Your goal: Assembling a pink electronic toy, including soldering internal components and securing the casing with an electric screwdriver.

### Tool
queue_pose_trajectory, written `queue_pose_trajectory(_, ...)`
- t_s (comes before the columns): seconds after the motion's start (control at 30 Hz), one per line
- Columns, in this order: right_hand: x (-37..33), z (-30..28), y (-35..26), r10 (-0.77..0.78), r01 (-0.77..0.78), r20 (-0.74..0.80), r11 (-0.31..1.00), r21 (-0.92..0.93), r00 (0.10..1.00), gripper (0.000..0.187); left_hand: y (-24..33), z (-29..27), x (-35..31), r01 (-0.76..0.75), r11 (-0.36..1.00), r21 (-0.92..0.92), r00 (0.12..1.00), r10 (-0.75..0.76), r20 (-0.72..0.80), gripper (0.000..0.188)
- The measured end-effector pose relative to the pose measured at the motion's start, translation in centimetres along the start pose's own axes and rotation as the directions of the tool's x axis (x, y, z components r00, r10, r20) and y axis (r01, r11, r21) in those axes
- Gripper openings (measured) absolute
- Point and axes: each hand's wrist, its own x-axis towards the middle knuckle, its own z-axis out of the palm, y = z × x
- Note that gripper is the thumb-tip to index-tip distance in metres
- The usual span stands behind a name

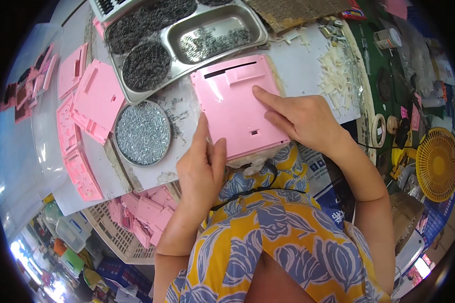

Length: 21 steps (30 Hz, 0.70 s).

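A pink plastic panel (237, 108) lies in front of me at the table's near edge. It has a long dark slot and a raised ledge near its far end, and a small square hole near its close end. My left hand (201, 164) is closed on its near left corner, fingers along the side and thumb at the edge. My right hand (308, 118) grips the right side, with the index finger and thumb on the top face. What lies under the panel is mostly hidden; crumpled clear plastic (258, 164) pokes out at its near edge.
A metal tray (159, 86) of small dark and silvery parts stands beyond. Left are a round dish of metal pins (142, 132), pink panels (98, 96) and a basket (119, 235) of pink pieces. White plastic parts (336, 76) and a yellow fan (436, 164) are right.
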Motion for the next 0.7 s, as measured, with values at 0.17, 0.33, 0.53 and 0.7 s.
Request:
queue_pose_trajectory(0.17, 1.2, -2.2, -1.4, 0.062, -0.037, 0.210, 0.992, -0.123, 0.976, 0.044, -0.9, -1.2, 0.4, 0.042, 0.999, 0.010, 0.995, -0.043, 0.088, 0.053)
queue_pose_trajectory(0.33, 4.1, -5.2, 2.5, 0.072, -0.073, 0.008, 0.975, 0.211, 0.997, 0.042, -4.1, -6.5, 2.7, 0.005, 1.000, -0.005, 0.998, -0.005, -0.057, 0.037)
queue_pose_trajectory(0.53, 20.0, -9.9, -3.0, 0.460, 0.177, -0.336, 0.356, 0.918, 0.822, 0.052, -6.8, -9.6, 4.2, -0.153, 0.872, 0.464, 0.966, 0.231, -0.116, 0.013)
queue_pose_trajectory(0.7, 27.6, -7.0, -2.8, -0.188, 0.428, -0.389, 0.503, 0.751, 0.902, 0.048, -7.6, -9.4, 5.4, -0.094, 0.842, 0.531, 0.937, 0.255, -0.238, 0.015)
